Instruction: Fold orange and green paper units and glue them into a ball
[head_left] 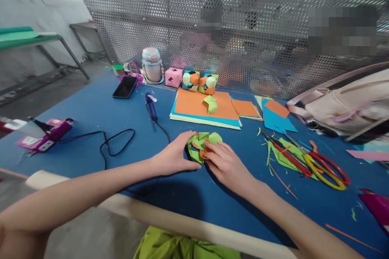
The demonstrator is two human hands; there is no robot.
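Observation:
Between my two hands, low over the blue table, is a green and orange folded paper piece [197, 153]. My left hand [176, 154] grips its left side, thumb below and fingers behind. My right hand [224, 162] presses bent fingers onto its right side. Beyond it, a single folded green paper piece [210, 105] lies on a stack of orange, blue and pale green sheets [206, 120]. Two multicoloured paper balls [191, 80] and a pink paper cube [174, 77] stand behind the stack.
A glue gun [151, 107] with a black cord stands left of the stack, near a phone [125, 87] and a bottle [152, 66]. Scissors [325, 168] lie among paper scraps at right, before a bag [349, 97]. A perforated metal panel [170, 16] rises behind.

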